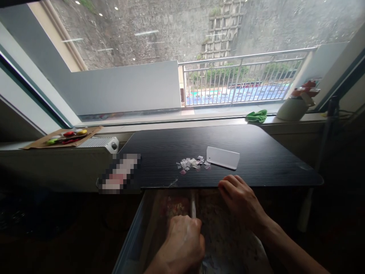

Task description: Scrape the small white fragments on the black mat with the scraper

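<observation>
My left hand (185, 239) is closed in a fist over an open drawer (134, 232) under the black table (165, 140). A narrow pale strip (193, 205) rises just beyond its knuckles; I cannot tell if it is held or part of the drawer. My right hand (242, 198) has its fingers bent together on the table's front edge. On the tabletop lie a loose heap of small white, partly pinkish flakes (191, 163) and, to its right, a flat white plate-like piece (224, 158) with a small hole. Inside the drawer, a pinkish bag-like bundle (178, 205) shows dimly.
A blurred-out item (121, 173) is at the table's left edge. On the sill stand a pale round container (292, 107) and a green cloth (256, 116). A radiator (99, 144) and cardboard (37, 142) with colourful items are at left. The window is behind.
</observation>
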Tool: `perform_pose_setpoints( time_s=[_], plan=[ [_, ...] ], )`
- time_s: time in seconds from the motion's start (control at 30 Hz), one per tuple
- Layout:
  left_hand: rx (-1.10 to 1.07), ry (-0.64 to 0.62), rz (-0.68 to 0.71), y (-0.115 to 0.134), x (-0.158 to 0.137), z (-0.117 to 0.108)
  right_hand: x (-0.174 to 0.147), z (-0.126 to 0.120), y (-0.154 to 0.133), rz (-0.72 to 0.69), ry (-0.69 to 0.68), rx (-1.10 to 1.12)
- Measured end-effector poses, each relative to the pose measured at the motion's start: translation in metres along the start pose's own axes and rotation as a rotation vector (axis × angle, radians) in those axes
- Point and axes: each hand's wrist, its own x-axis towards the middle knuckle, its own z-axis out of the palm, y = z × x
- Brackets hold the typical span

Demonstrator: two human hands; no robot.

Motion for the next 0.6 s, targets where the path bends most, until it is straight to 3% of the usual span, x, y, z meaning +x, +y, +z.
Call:
perform_pose_setpoints(
  time_s=[0.13,0.3,0.6],
  plan=[
    [-0.007,0.019,0.011,-0.001,0.0,0.001,-0.004,0.0,-0.002,0.0,0.023,-0.004],
    [0.01,0.036,0.027,0.002,0.0,-0.001,-0.011,0.015,-0.009,-0.127,0.055,-0.033],
    [-0.001,-0.073,0.018,0.009,0.001,-0.01,0.006,0.03,-0.012,-0.298,0.032,-0.064]
  ],
)
